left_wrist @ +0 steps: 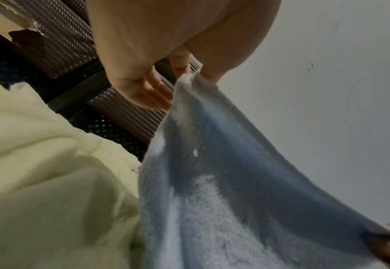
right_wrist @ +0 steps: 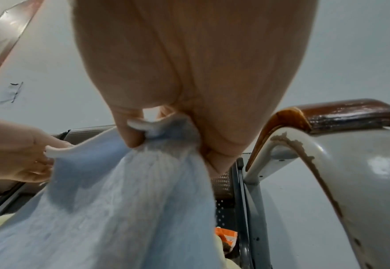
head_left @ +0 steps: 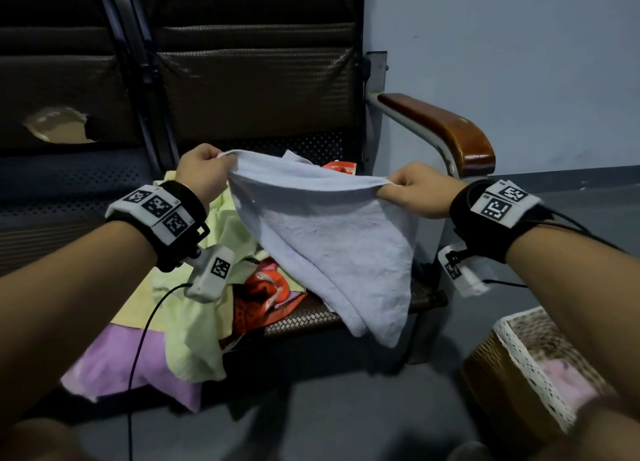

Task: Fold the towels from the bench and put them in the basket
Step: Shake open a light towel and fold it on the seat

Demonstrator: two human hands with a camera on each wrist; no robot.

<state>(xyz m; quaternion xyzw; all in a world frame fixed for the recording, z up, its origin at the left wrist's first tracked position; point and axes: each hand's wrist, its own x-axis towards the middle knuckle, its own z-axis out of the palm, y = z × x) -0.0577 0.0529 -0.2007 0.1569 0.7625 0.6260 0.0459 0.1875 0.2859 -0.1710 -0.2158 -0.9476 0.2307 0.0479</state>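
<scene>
Grey wall and dark bench [head_left: 311, 315] fill the head view; at frame centre my left hand [head_left: 204, 173] and right hand [head_left: 415, 192] each pinch a top corner of the pale blue towel [head_left: 325, 245], hanging over the heap, basket [head_left: 519, 356] lower right; left wrist view: fingers [left_wrist: 147, 91] nip the hem; right wrist view: corner bunched in my grip; I'd level the corners and pull taut before folding.

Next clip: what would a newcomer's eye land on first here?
The pale blue towel, stretched in mid-air between the left hand and right hand, each pinching a top corner. Behind it, yellow, orange and purple towels lie heaped on the bench. The wicker basket stands on the floor at lower right.
</scene>
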